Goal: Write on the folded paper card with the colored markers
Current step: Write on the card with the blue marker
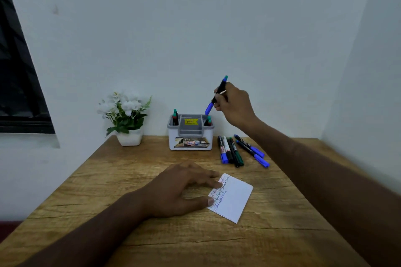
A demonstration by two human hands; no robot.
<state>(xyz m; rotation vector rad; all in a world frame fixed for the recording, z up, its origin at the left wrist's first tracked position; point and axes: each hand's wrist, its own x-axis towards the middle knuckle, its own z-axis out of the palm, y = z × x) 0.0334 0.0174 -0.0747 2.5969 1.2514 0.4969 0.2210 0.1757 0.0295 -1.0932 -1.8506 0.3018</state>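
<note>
The folded paper card (pixel 233 198) lies flat on the wooden desk (pixel 152 234), in front of the grey-and-white organizer (pixel 190 134) that stands at the desk's far edge against the wall. Several lines of blue and reddish handwriting are already carried on the card's left part, while the rest of its face is blank.

The card is pinned by the left hand (pixel 184 191), which is spread open and laid palm down, with fingertips and thumb pressed on the card's written edge; nothing is grasped by it. This hold is judged to be meant to stop the light paper from sliding.

A marker with a blue cap (pixel 217 95) is held by the right hand (pixel 233 104), closed around its black barrel, above and just to the right of the organizer. The capped blue end is pointed down toward the organizer's right-hand compartment, where another marker (pixel 208 121) already stands. Whether the held marker is being put away or drawn out cannot be told.

More markers (pixel 238 150) are laid loose on the desk just right of the organizer, blue, black and green caps among them, probably kept within easy reach for colour changes. A white pot of artificial flowers (pixel 127 115) stands to the organizer's left, well clear of the work.
</note>
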